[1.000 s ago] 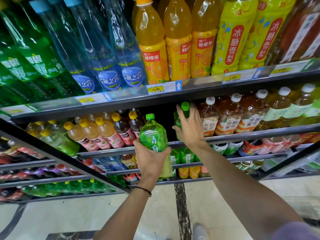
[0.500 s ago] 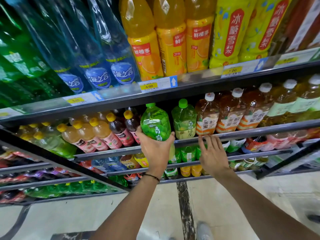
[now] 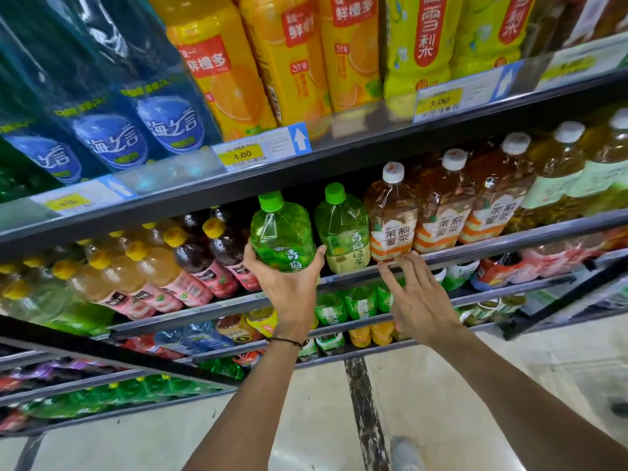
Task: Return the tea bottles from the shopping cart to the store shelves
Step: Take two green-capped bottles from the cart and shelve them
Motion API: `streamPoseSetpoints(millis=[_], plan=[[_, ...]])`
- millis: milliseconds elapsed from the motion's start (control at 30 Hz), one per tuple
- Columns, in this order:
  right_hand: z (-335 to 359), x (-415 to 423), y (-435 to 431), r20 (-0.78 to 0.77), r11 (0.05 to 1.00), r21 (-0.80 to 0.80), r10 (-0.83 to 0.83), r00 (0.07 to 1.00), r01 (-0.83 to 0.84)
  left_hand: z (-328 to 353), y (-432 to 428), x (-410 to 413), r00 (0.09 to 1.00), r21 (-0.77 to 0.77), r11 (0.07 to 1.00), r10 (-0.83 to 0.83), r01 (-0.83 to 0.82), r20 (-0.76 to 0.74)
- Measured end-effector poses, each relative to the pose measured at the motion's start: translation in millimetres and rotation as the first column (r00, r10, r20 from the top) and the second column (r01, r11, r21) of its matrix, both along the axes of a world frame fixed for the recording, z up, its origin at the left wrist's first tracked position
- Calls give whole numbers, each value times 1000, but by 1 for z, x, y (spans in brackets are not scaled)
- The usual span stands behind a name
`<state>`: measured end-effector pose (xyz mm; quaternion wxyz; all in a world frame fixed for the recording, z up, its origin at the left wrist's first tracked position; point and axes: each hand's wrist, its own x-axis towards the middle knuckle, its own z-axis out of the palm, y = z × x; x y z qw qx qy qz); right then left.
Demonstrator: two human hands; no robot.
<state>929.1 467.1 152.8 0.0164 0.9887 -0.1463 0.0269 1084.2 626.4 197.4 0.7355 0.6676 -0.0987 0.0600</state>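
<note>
While the left hand (image 3: 289,294) grips the lower body of a green tea bottle (image 3: 282,232), its thumb lies on the bottle's nine o'clock side and its fingers (image 3: 317,254) curl round the three o'clock side. The bottle stands nearly upright at the front rail (image 3: 509,241) of the middle shelf, green cap at twelve o'clock; the palm hides its base, so I cannot tell whether it rests on the shelf. A thin dark wristband (image 3: 289,341) circles that wrist.

Just at the bottle's three o'clock a second green tea bottle (image 3: 343,229) stands on the shelf, and beyond it, again at three o'clock, a row of amber bottles with white caps (image 3: 390,219).

The right hand (image 3: 421,300) holds nothing. Its fingers (image 3: 390,277) are straight and spread, the tips at the rail below the nearest amber bottle.

At the green bottles' twelve o'clock, the upper shelf carries a yellow price tag (image 3: 243,154), orange juice bottles (image 3: 231,79) and, towards ten o'clock, blue bottles (image 3: 170,120).
</note>
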Motion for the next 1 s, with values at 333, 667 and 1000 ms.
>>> streamPoseSetpoints(millis=[333,667,1000], plan=[[-11,-2,-8,94,1000,-7,25,995,-25,-15,-2,16,983,127,987,73,-96,170],[-15,0,-6,109,1000,-5,2,994,-1,-18,1,25,984,142,986,63,-87,167],[-18,-1,-10,145,1000,1,-4,989,4,-15,1,26,977,171,982,44,-81,207]])
